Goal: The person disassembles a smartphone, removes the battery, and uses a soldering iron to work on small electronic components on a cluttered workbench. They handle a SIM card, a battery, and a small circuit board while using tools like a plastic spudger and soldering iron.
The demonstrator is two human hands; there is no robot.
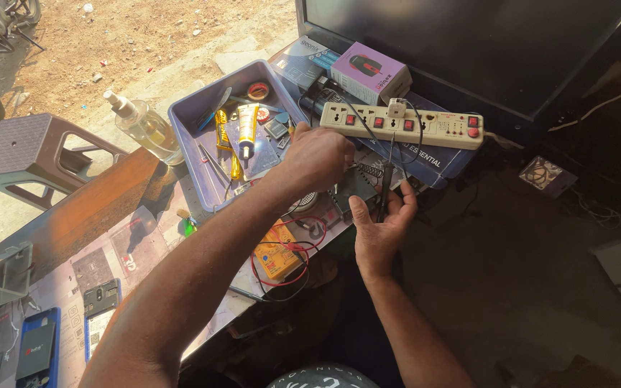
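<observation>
Near the middle of the frame, the right hand (381, 219) holds a thin dark tool (383, 188) upright between its fingers. Just left of it, the left hand (318, 154) is curled over a small part I cannot tell, between the blue tray (194, 113) and the white power strip (404, 123) on the table (145, 244).

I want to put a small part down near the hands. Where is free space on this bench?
Mostly crowded. The barest patch is the printed mat between the brown board and the yellow multimeter. The blue tray, the power strip and the wiring around both hands are full.
</observation>
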